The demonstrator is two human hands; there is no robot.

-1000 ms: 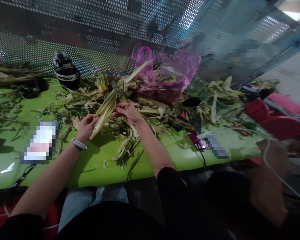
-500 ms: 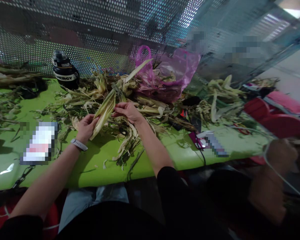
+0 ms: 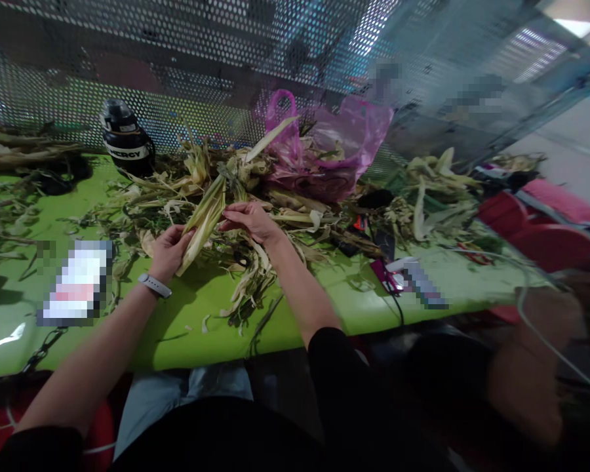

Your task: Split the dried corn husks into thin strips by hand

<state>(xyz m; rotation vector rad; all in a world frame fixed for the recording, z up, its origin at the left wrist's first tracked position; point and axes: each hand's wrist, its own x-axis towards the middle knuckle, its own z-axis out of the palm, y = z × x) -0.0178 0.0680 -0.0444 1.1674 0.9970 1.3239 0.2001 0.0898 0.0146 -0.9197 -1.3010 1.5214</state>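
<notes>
Green-husked corn ear still clamped low in closed left hand, pinched higher up by right hand; virtually no shift, nothing peeled off yet.

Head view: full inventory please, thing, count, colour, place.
corn ear: one, green-yellow, held over table centre
husk pile: one, pale green and tan, behind the hands
husk heap: one, pale green, table's right end
plastic bag: one, pink, behind the husk pile
bottle: one, black, back left of table
table: one, lime green, under everything
perforated screen: one, grey, behind the table
watch: one, pale band, left wrist
left hand: one, bare, grips the ear's lower end
right hand: one, bare, pinches husk mid-ear
</notes>
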